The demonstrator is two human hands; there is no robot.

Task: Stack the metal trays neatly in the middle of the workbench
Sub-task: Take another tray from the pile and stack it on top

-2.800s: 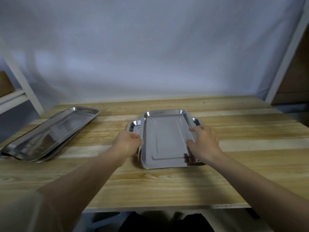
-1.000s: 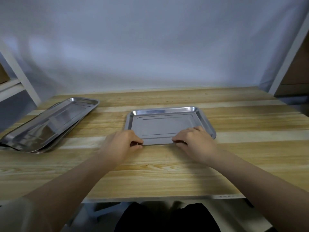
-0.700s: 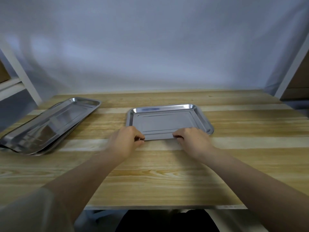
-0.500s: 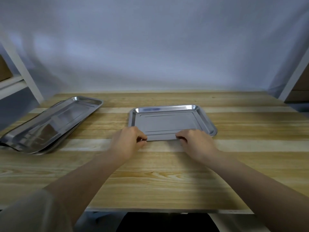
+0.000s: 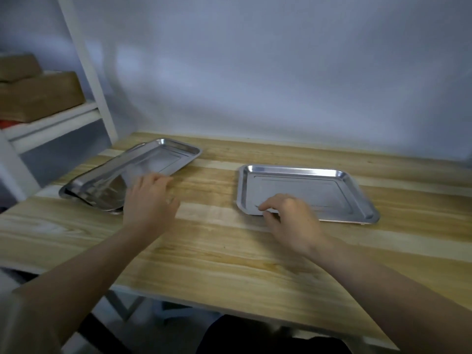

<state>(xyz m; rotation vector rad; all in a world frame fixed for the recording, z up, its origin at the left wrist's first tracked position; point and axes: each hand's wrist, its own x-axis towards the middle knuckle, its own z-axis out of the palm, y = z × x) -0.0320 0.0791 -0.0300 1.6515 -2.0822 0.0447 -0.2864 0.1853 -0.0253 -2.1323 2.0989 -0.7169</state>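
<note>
1. The workbench point(image 5: 229, 251) carried two tray groups, well apart.
2. The left pile point(image 5: 143, 169), at least two skewed trays, lay near the left edge, likely awaiting transfer.
3. The middle stack point(image 5: 306, 192) sat nested, and its tray count was unclear.
4. The left hand point(image 5: 150, 203), fingers straight and holding nothing, lay at the pile's near rim.
5. The right hand point(image 5: 291, 221) pinched the stack's near rim, probably to steady it.

Brown cardboard boxes point(image 5: 38, 95) at ten o'clock, stacked on white shelf point(image 5: 53, 121) (red bit under them); pale wall point(image 5: 281, 72) at twelve.
</note>
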